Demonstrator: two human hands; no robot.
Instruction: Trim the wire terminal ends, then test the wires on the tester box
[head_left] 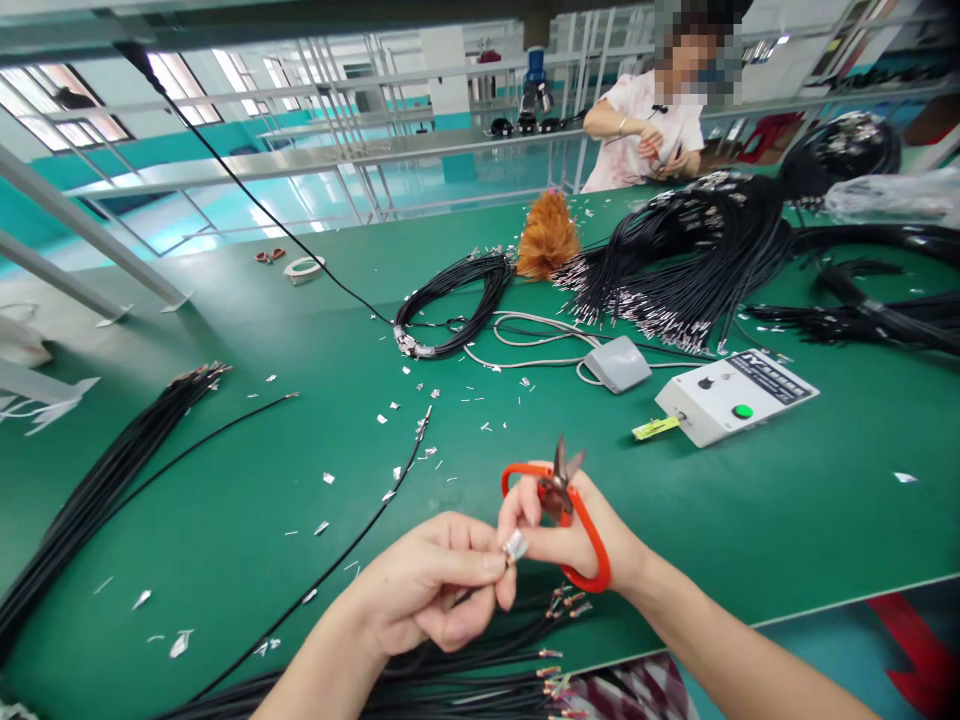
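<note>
My left hand (431, 585) pinches the end of a thin black cable near the front edge of the green table (787, 520). A small silvery sleeve (515, 545) sits at that cable end, held between the fingertips of both hands. My right hand (570, 530) has orange-handled scissors (566, 500) looped over its fingers, blades pointing up and slightly apart. Below my hands lies a bundle of black cables with bare copper ends (555, 640).
A white control box with a green button (735, 395) and a grey foot pedal (616, 362) lie ahead on the right. Coiled black cables (457, 300), big cable bundles (675, 270), an orange duster (547, 235) and silvery scraps (390, 420) lie about. A person (649, 125) works at the far side.
</note>
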